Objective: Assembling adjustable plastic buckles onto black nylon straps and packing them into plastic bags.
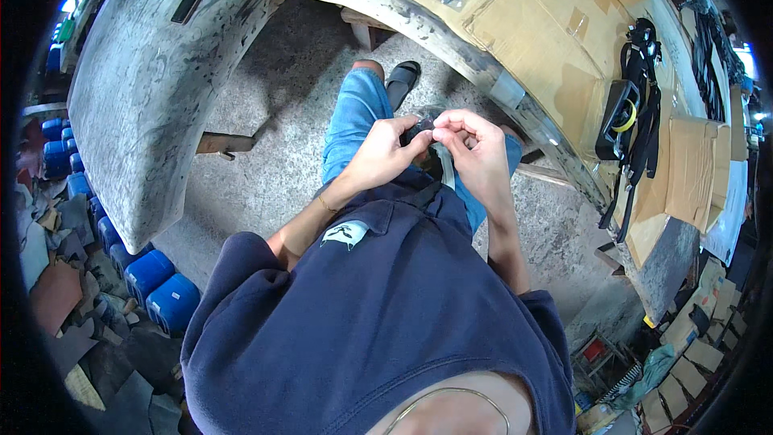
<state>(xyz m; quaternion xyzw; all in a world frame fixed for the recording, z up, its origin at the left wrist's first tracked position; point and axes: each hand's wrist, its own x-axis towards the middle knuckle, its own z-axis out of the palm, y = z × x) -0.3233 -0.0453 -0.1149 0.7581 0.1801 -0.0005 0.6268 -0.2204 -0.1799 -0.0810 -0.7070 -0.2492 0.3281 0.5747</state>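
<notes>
Above my lap, my left hand point(385, 151) and my right hand point(477, 155) almost meet, both with fingers closed in a pinch. Between the fingertips shows a small dark item point(421, 126), partly covered by the fingers; its kind is too small to make out. A pale, shiny strip point(447, 166) hangs below the right fingers, over my blue jeans point(342, 135). What each pinch holds exactly is hidden by the fingers.
A cardboard-covered table point(531, 40) curves ahead and to the right, bearing black straps point(642, 113), a black case point(618, 119) and an open carton point(694, 165). At left stands a stained grey table point(153, 105); blue jugs point(171, 300) and scraps point(105, 354) lie beyond it.
</notes>
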